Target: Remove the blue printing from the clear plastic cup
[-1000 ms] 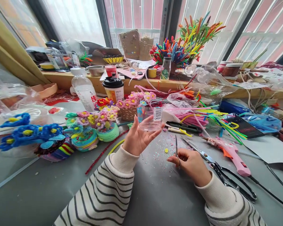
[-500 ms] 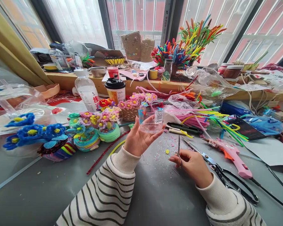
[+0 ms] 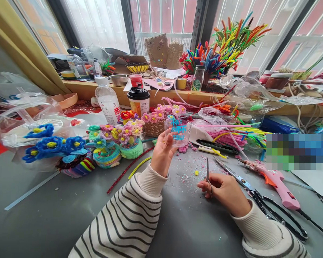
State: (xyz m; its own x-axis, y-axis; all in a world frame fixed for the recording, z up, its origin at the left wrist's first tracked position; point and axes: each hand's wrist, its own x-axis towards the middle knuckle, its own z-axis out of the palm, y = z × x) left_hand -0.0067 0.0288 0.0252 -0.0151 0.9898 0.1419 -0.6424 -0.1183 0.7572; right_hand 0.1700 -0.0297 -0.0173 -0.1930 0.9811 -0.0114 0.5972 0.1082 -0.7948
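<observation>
My left hand (image 3: 163, 152) holds up a clear plastic cup (image 3: 179, 132) with blue lettering and a barcode, its thumb raised along the near side. Small scissors (image 3: 207, 172) are in my right hand (image 3: 226, 190), blades pointing upward, fingers closed round the handles. A yellow bead-like piece (image 3: 196, 173) lies between the hands among scattered glitter. Right of my right hand are large black-handled scissors (image 3: 254, 193) and a pink glue gun (image 3: 278, 182). A pink fuzzy-wire flower (image 3: 185, 147) shows just below the cup.
Fuzzy-wire flower pots (image 3: 106, 154) stand at the left, a red glittery stem (image 3: 127, 172) beside them. Behind are a water bottle (image 3: 107, 102), a lidded coffee cup (image 3: 138, 100) and bundles of fuzzy wires (image 3: 228, 132). A black cutter (image 3: 220, 146) lies past the glitter.
My left hand has turned the cup, so its blue lettering faces me and the barcode has moved to the right edge. The view has shifted slightly left; my right hand keeps the scissors.
</observation>
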